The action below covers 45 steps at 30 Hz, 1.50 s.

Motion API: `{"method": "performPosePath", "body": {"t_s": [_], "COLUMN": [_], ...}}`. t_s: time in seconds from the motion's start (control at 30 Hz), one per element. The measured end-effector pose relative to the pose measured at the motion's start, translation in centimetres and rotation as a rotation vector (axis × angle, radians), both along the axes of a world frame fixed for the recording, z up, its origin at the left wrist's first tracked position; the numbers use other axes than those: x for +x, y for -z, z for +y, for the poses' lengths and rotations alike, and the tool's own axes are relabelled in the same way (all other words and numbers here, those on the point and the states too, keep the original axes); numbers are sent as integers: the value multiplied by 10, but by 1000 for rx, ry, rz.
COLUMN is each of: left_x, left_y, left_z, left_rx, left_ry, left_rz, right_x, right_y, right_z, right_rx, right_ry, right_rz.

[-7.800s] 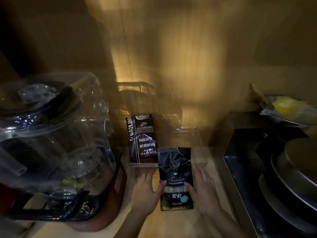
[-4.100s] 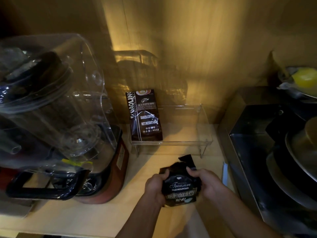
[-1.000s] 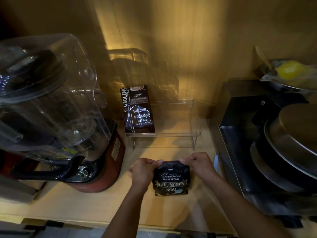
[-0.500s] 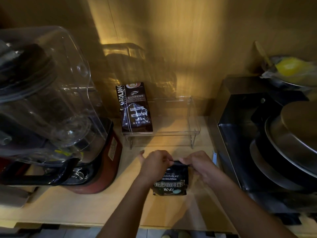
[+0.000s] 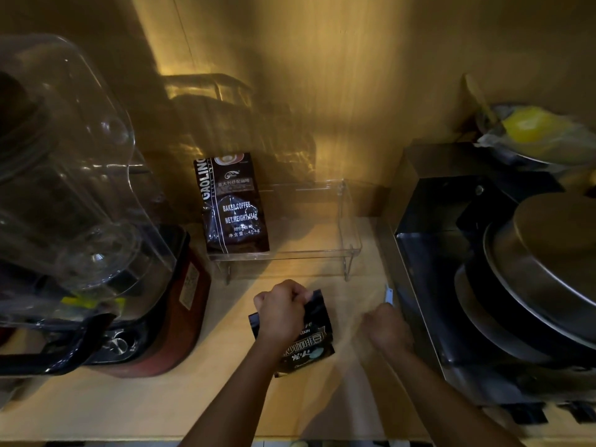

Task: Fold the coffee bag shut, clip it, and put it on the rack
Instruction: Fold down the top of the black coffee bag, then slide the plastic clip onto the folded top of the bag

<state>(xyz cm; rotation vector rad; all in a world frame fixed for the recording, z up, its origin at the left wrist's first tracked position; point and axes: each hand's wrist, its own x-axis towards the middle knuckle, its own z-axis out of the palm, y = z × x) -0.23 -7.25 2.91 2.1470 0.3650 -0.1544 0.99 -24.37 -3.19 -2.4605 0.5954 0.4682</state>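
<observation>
A small black coffee bag (image 5: 308, 348) stands on the wooden counter, its top folded down. My left hand (image 5: 280, 312) is closed over that folded top and holds it down. My right hand (image 5: 385, 325) is off the bag, to its right, with curled fingers and motion blur. It touches the lower end of a pale blue clip (image 5: 389, 293) beside the stove's edge; whether it grips the clip is unclear. The clear acrylic rack (image 5: 306, 253) stands just behind the bag, and its right part is bare.
A brown coffee bag (image 5: 232, 204) stands on the rack's left end. A large blender (image 5: 96, 221) with a red base fills the left side. On the right is a black stove (image 5: 429, 253) with stacked pans (image 5: 548, 269), and behind it a bowl with something yellow (image 5: 532, 127).
My right hand has let go of the bag's top and moved right to the blue clip. My left hand now holds the fold alone, and the bag has tilted slightly.
</observation>
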Motion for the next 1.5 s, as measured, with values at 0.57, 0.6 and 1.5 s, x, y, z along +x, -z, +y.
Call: {"method": "performPosePath", "body": {"t_s": [0.57, 0.6, 1.5], "left_x": [11, 13, 0], "left_y": [-3, -2, 7], "left_z": [11, 12, 21], "left_rx": [168, 163, -5], "left_ry": [221, 214, 360], "left_rz": [-80, -80, -165], "right_x": [-6, -9, 1], "right_y": [15, 11, -21], "right_z": [-16, -16, -18], "right_rx": [245, 277, 556], "right_ry": [63, 21, -465], "right_rz": [-307, -351, -242]}}
